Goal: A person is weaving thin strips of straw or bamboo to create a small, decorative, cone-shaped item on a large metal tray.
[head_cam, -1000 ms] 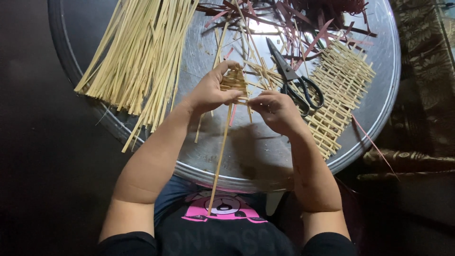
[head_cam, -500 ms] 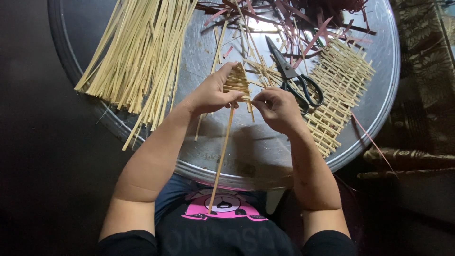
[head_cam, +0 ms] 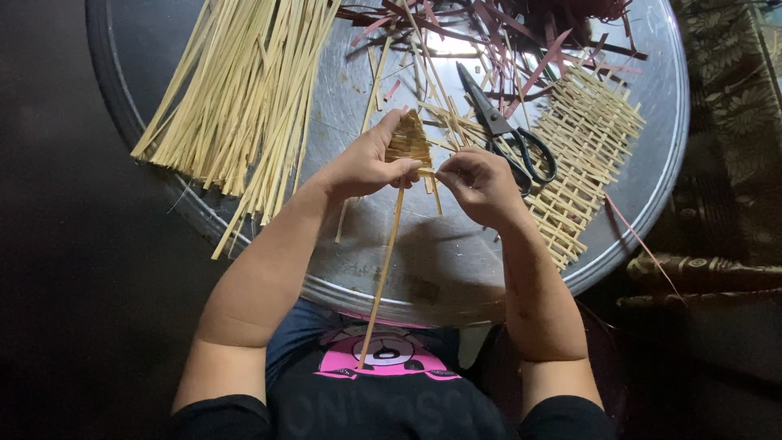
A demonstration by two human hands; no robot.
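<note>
Two bare hands hold a small woven straw piece above a round metal tray.

The left hand [head_cam: 366, 167] grips the small cone-shaped woven piece [head_cam: 407, 143], fingers clenched around it from the left. The right hand [head_cam: 481, 183] pinches a thin strip at the piece's lower edge, fingertips nearly touching the left thumb. One long straw strip [head_cam: 381, 277] hangs down from below the fingers. Just right of the right fingers lie black scissors [head_cam: 509, 134] and a flat woven mat [head_cam: 582, 155]. Well left of the left fingers lies a bundle of pale straws [head_cam: 244, 90] on the tray [head_cam: 456, 269].
</note>
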